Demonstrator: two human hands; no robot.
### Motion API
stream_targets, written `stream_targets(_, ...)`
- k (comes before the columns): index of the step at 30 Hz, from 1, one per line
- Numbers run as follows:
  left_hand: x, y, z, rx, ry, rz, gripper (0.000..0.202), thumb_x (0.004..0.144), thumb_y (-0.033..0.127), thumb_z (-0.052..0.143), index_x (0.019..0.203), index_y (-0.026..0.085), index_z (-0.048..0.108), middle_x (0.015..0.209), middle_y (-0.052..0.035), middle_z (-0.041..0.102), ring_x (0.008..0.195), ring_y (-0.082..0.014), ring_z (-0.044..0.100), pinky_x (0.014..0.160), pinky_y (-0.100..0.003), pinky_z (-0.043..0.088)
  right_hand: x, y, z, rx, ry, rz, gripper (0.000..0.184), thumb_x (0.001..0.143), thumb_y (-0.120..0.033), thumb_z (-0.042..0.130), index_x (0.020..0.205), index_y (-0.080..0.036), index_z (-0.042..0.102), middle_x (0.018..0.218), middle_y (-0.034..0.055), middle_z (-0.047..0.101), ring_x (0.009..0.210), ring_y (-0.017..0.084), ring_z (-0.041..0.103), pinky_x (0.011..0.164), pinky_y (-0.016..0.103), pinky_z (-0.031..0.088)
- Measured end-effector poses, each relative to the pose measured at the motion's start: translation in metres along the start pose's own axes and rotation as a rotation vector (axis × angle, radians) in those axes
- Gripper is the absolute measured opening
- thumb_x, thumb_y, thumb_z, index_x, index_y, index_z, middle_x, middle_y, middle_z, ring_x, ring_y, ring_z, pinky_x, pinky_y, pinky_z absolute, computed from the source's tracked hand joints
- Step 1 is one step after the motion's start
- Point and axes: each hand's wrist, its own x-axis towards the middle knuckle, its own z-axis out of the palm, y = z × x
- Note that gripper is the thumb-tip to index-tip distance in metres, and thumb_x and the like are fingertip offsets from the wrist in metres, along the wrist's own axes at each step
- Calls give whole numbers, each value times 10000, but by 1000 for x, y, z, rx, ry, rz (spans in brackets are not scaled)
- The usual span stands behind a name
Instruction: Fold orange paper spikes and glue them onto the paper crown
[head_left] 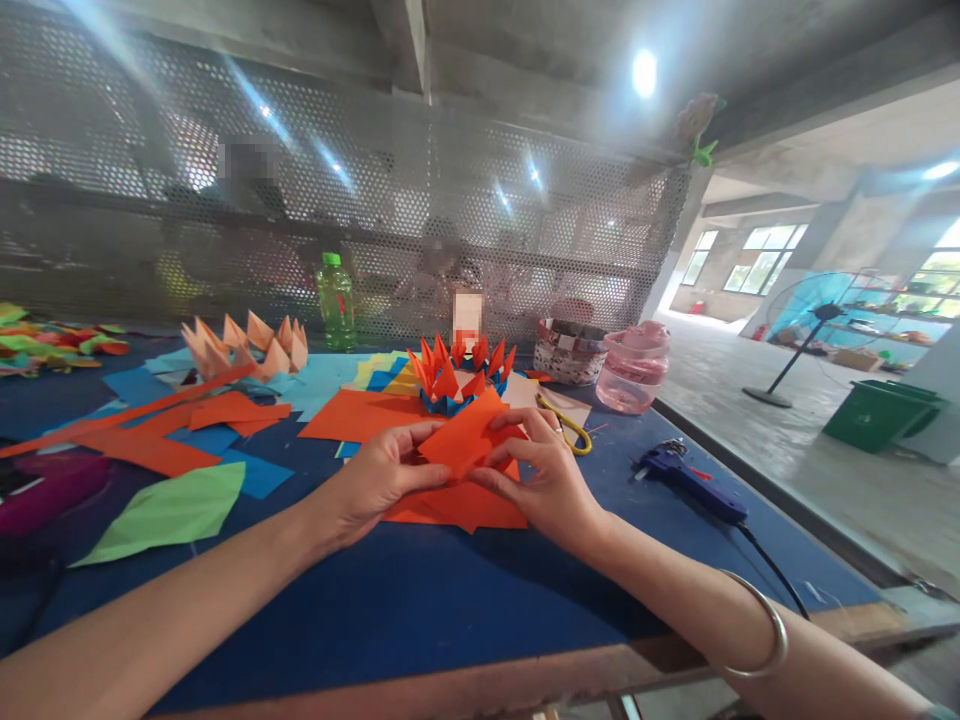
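Left hand: the left hand [382, 480] pinches one side of a folded orange paper [465, 437] between thumb and fingers
Right hand: the right hand [536, 483] holds the other side of the paper, fingers curled over its edge, a metal bangle [759, 627] on that forearm
Grip: both narrow, closed on the paper, the fingertips of each hand close together
Paper: tilted and held just above a loose orange sheet [457, 507], over the blue table [420, 600]
Nearby: an orange-and-blue paper lotus [457, 375] sits just beyond the hands, with yellow-handled scissors [566, 425] to its right
Right of the hands: a blue hot glue gun [686, 480] lies with its black cord trailing off the table edge
Far side: peach folded paper petals [244, 350], a green plastic bottle [335, 300], a pink plastic container [634, 368]
Left side: a green paper leaf [169, 512] lies among orange and blue paper scraps [176, 420]
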Motion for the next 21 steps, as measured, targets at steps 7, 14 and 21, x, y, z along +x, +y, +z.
stream_targets(7,-1,-1,4,64,-14,4,448,651,204,802,1085,193,688,932,-27,756,845,-169,690,787,-258,523,-1,-2,2,-14,-22,126,144,741,-286,770,646,-213,692,1002,56,608,1014,243,513,906,439,395)
stream_targets(14,-2,-4,5,92,-9,47,443,638,211,813,1066,200,699,989,-31,750,921,-190,685,841,-280,527,-1,-2,4,-77,6,136,135,734,-236,748,625,-209,675,955,53,599,951,238,502,873,438,407)
stream_targets(21,2,-10,5,19,-6,-7,442,598,182,839,1016,174,697,1049,-54,739,980,-192,675,893,-301,513,-2,0,5,-104,7,143,107,764,-257,730,674,-209,699,919,59,601,941,241,501,855,430,424)
